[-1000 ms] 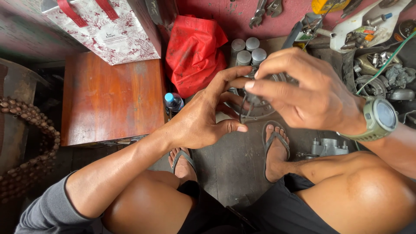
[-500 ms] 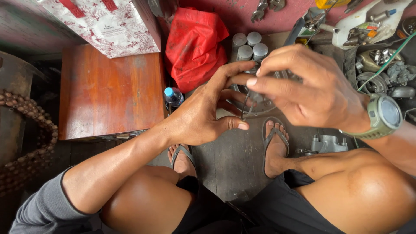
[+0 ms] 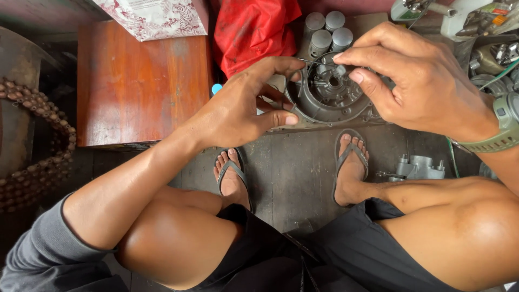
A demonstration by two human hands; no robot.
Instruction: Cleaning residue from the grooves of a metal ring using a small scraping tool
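A round grey metal engine cover [image 3: 327, 92] is held up between my two hands above the dark floor. My left hand [image 3: 243, 108] grips its left rim, thumb under the edge and index finger curled over the top. My right hand [image 3: 421, 81] comes in from the right, with fingertips pinching a small part near the centre of the cover. What the fingertips pinch is too small to tell. A green watch [image 3: 505, 127] sits on my right wrist. My knees and sandalled feet [image 3: 348, 162] are below.
A reddish wooden box [image 3: 138, 86] stands at the left, a patterned bag [image 3: 157, 16] on its far edge. A red cloth [image 3: 254, 30] and several grey cylinders [image 3: 324, 32] lie behind the hands. Metal engine parts [image 3: 416, 167] crowd the right side. A beaded cover [image 3: 38, 140] is at far left.
The view has dipped and shifted, so the hands sit higher in frame. The cover has turned more face-on between my hands. Both hands keep their hold.
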